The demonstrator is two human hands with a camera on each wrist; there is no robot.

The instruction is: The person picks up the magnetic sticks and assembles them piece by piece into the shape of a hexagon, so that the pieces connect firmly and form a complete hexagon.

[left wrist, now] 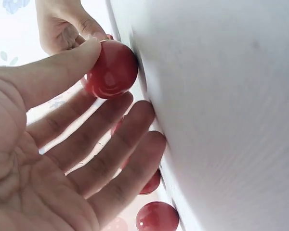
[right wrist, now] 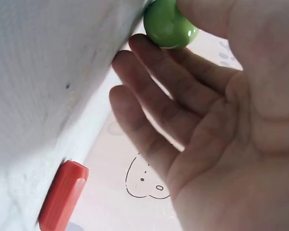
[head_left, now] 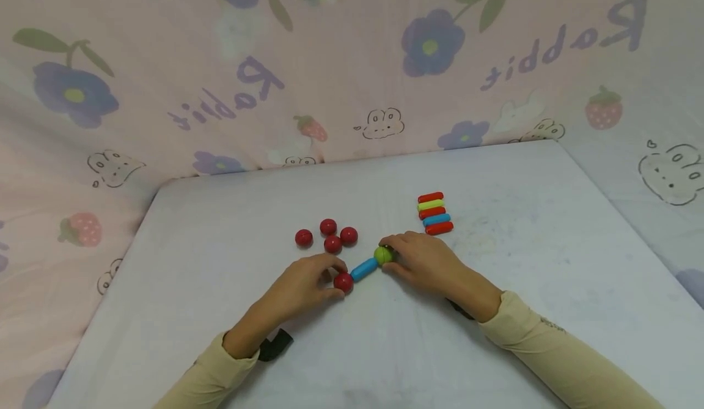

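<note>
A red ball point(head_left: 343, 282), a blue rod point(head_left: 364, 269) and a green ball point(head_left: 384, 255) form one slanting line on the white table, the rod's ends meeting the balls. My left hand point(head_left: 305, 283) pinches the red ball between thumb and fingers; the left wrist view shows the thumb on the ball point(left wrist: 111, 70) and the other fingers spread below. My right hand point(head_left: 426, 262) pinches the green ball at the line's other end. In the right wrist view the thumb partly covers the green ball point(right wrist: 168, 24).
Several red balls point(head_left: 332, 244) lie beyond the left hand. Beyond the right hand, several short rods in red, yellow and blue point(head_left: 437, 219) lie side by side in a stack. A patterned curtain point(head_left: 341, 66) hangs behind the table's back edge point(head_left: 363, 159).
</note>
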